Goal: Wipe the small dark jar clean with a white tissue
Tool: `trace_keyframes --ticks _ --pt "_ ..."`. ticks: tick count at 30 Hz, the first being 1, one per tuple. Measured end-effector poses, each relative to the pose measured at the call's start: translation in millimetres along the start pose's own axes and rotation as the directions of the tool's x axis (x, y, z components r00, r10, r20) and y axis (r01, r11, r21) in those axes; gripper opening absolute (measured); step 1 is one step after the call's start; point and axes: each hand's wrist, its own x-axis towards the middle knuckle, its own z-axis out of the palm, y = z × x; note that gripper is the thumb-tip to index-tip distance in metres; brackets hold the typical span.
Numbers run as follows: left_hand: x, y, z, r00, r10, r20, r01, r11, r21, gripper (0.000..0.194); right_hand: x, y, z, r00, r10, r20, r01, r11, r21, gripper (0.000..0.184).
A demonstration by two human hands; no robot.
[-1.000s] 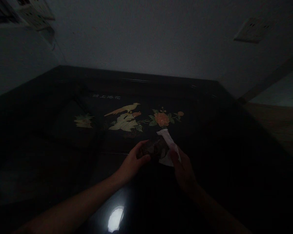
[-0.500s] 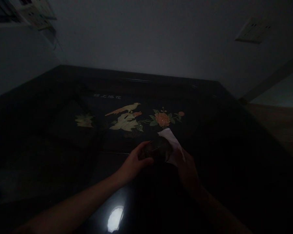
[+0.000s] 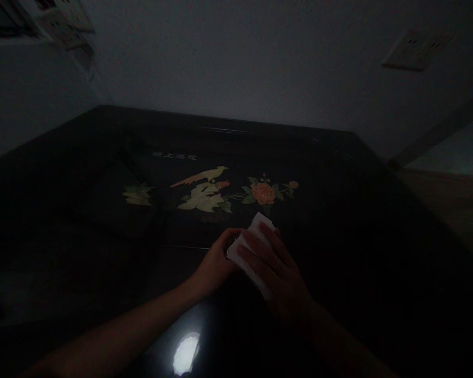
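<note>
The scene is very dark. My left hand point(image 3: 215, 262) is curled round a small dark object that the white tissue point(image 3: 249, 251) now covers, so I cannot see it. My right hand point(image 3: 278, 273) lies over the top of it with fingers pressed on the tissue. Both hands are above the glossy black table point(image 3: 102, 210), just in front of its inlaid bird and flower picture point(image 3: 216, 191).
A pale wall point(image 3: 236, 58) runs behind the table with a socket plate point(image 3: 415, 50) at the upper right. More socket plates point(image 3: 59, 23) show at the upper left. Wooden floor point(image 3: 453, 205) lies to the right. A lamp reflection point(image 3: 186, 354) shines on the tabletop.
My right hand has moved left and up over the dark object, bringing the tissue across it. The object, visible before between the hands, is now hidden. My left hand stayed in place.
</note>
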Motion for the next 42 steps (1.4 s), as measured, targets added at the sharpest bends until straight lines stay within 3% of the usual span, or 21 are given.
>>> trace_keyframes --ticks 6,9,11,14,17,19,22,24,27,31,34,36,39,42 --pt "0.1 1.4 -0.5 0.999 -0.022 0.023 0.022 1.000 0.003 0.048 -1.9 2.8 -1.7 1.000 0.014 0.016 -0.014 1.000 0.023 0.051" --pt "-0.1 5.5 -0.5 0.997 -0.056 0.056 0.057 0.998 -0.009 0.050 -4.2 5.1 1.7 0.985 0.163 -0.054 -0.154 0.977 0.146 0.053" --pt "-0.7 7.6 -0.8 0.995 -0.075 0.059 0.076 0.997 -0.009 0.049 -4.8 4.4 4.2 0.945 0.317 -0.078 -0.283 0.916 0.284 0.050" --pt "-1.0 8.4 -1.7 0.995 -0.072 0.068 0.072 0.997 0.007 0.050 -2.6 0.8 5.9 0.821 0.569 -0.051 -0.479 0.734 0.481 0.044" --pt "-0.8 7.6 -2.7 0.995 -0.058 0.076 0.057 0.998 0.021 0.053 2.2 -0.6 5.8 0.602 0.798 0.027 -0.646 0.467 0.604 0.052" --pt "-0.7 7.2 -2.9 0.995 -0.068 0.073 0.066 0.998 0.023 0.055 4.4 3.0 6.5 0.473 0.875 0.102 -0.697 0.301 0.650 0.059" --pt "-0.7 7.2 -2.4 0.994 -0.086 0.062 0.085 0.996 0.022 0.056 3.4 14.9 9.7 0.355 0.917 0.184 -0.702 0.131 0.699 0.059" --pt "-0.8 7.2 -2.0 0.995 -0.081 0.059 0.081 0.997 0.003 0.057 1.5 23.5 11.3 0.322 0.926 0.196 -0.681 0.082 0.728 0.057" --pt "-1.2 6.8 -1.8 0.997 -0.069 0.038 0.070 0.997 -0.031 0.061 1.9 28.9 9.4 0.352 0.926 0.137 -0.657 0.140 0.741 0.056" --pt "-0.7 4.8 -2.8 0.998 -0.067 0.004 0.067 0.997 -0.024 0.064 6.8 18.0 3.8 0.455 0.888 0.072 -0.699 0.307 0.646 0.055" --pt "1.3 1.8 -4.2 0.999 -0.037 0.023 0.038 0.999 -0.013 0.065 6.1 7.5 3.5 0.571 0.820 0.052 -0.667 0.426 0.611 0.052" --pt "2.3 -0.1 -5.0 0.999 -0.016 0.036 0.017 1.000 -0.010 0.064 3.0 4.3 4.4 0.674 0.739 0.015 -0.604 0.539 0.586 0.047" --pt "2.2 -1.9 -5.4 0.999 -0.008 0.037 0.009 1.000 -0.027 0.063 -2.3 5.0 5.4 0.856 0.516 -0.020 -0.439 0.747 0.500 0.044" --pt "1.8 -3.7 -5.7 0.999 0.003 0.035 -0.002 0.999 -0.044 0.058 -5.1 7.1 5.8 0.965 0.262 -0.013 -0.238 0.897 0.373 0.051"
